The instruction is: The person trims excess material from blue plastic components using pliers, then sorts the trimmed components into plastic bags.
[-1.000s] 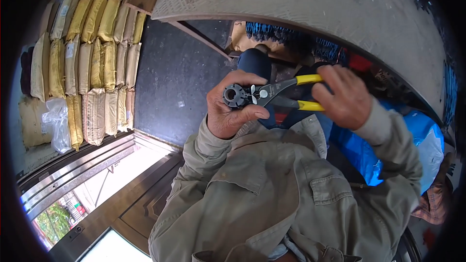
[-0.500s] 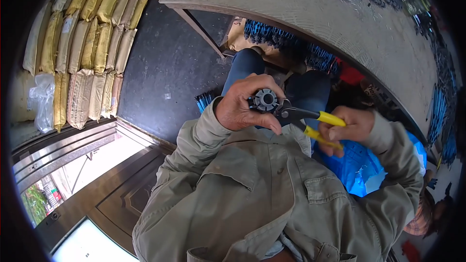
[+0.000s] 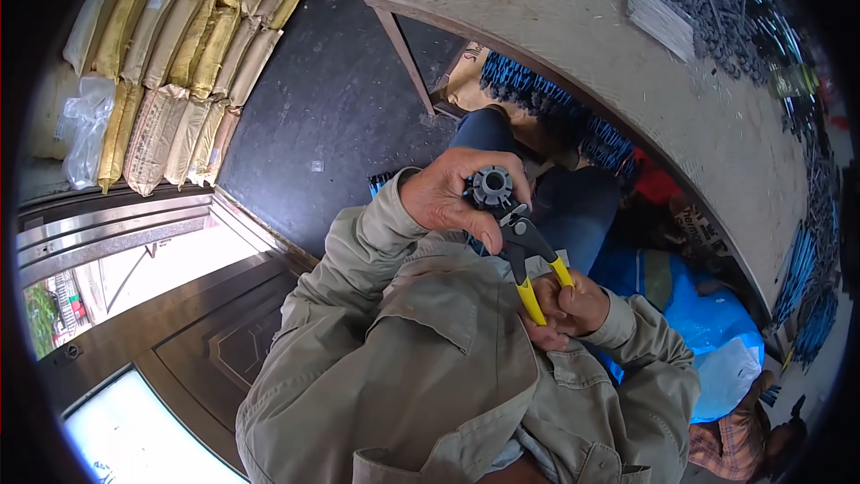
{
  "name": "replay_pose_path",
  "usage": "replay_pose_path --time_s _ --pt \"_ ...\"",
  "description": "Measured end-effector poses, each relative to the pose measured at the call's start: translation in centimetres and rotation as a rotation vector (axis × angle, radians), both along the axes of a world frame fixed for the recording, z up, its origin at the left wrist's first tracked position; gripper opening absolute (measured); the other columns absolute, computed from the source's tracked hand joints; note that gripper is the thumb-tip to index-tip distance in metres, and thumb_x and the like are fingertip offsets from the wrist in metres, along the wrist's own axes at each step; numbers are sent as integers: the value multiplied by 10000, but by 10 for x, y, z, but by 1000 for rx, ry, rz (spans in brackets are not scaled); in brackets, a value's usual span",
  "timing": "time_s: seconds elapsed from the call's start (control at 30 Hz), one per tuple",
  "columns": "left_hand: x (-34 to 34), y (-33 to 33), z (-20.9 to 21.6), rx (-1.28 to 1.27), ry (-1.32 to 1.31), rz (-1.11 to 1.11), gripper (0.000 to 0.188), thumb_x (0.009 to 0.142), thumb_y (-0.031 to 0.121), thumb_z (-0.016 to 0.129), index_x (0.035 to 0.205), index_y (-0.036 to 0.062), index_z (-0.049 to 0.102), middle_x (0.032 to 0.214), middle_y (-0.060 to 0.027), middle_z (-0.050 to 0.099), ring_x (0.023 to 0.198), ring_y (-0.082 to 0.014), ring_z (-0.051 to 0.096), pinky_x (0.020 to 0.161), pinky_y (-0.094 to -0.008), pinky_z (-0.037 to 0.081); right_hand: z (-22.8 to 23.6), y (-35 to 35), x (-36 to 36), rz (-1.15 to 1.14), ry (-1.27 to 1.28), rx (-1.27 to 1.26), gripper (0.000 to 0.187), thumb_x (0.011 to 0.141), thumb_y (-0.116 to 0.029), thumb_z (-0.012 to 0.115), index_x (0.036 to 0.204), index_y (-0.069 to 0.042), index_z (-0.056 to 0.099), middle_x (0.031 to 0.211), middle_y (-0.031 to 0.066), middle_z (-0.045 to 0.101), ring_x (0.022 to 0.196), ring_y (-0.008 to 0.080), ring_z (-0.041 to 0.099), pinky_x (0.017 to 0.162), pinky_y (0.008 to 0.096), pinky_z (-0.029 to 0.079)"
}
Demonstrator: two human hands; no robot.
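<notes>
Left grip (image 3: 448, 199) (bare hand): closed around a dark slotted part (image 3: 494, 186), thumb on the near side, fingers over the far side. Right grip (image 3: 580, 306): closed on the yellow-handled pliers (image 3: 523, 238); exact finger placement partly hidden. Key relation: the slotted part lies up and to the left of the right grip, in front of the torso, with the left hand the nearer since it carries it. The round end faces up toward the head, centre hole and rim notches visible; its length below is hidden, so its full long axis cannot be told. Long axis of pliers runs from this part down and slightly right to the right grip; handles spread, head at the part's near edge. Whether the jaws are closed on anything: cannot tell. Containers: blue plastic sack (image 3: 727, 330) at the person's right, contents not visible; stacked sacks (image 3: 182, 31) at far left, contents hidden; clear plastic bag (image 3: 88, 130) against that stack, contents unclear. Below the counter (image 3: 573, 22), blue-and-black pieces (image 3: 518, 79) beside brown cardboard (image 3: 466, 74); cannot tell whether boxed. A heap of dark small parts (image 3: 703, 2) lies on the counter.
</notes>
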State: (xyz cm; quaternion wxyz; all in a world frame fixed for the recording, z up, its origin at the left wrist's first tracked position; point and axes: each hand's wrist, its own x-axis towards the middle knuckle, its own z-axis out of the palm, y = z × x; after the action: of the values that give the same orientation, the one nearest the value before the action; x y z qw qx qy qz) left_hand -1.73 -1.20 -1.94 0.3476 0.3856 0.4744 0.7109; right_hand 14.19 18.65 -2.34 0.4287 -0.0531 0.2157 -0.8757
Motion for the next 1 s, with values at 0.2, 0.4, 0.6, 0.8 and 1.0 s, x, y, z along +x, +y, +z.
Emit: replay_pose_path --time_s 0.2,0.4,0.6,0.8,1.0 --pt "4 1 2 -73 -4 187 585 546 382 835 909 -10 597 862 -90 597 784 -183 550 684 -308 426 2 2 -4 -169 92 252 302 925 -321 479 784 -57 439 768 107 521 567 123 504 516 236 413" --pt "8 -3 0 -15 -9 218 456 590 174 847 926 11 585 848 -31 580 788 -115 542 700 -250 420 17 18 -34 -527 1076 985 121 893 -139 514 897 -27 471 882 139 572 690 181 601 624 273 483" --pt "8 1 -10 -70 121 299 592 545 347 844 962 33 563 858 -94 594 801 -210 581 718 -323 463 65 39 -41 -190 773 1027 160 874 -58 497 1014 1 444 901 121 602 636 166 618 589 280 496" --pt "10 0 -15 -19 113 325 590 551 324 845 979 54 543 842 -87 579 816 -229 583 736 -337 471 62 41 -47 -122 905 1102 172 882 -71 496 1026 6 443 885 103 609 587 165 618 552 271 494" --pt "8 -3 -14 -42 103 356 558 570 311 839 966 53 542 838 -85 566 837 -240 578 734 -339 467 54 39 -52 -136 887 1015 182 899 -100 494 1031 10 436 851 95 596 589 165 614 539 273 480"
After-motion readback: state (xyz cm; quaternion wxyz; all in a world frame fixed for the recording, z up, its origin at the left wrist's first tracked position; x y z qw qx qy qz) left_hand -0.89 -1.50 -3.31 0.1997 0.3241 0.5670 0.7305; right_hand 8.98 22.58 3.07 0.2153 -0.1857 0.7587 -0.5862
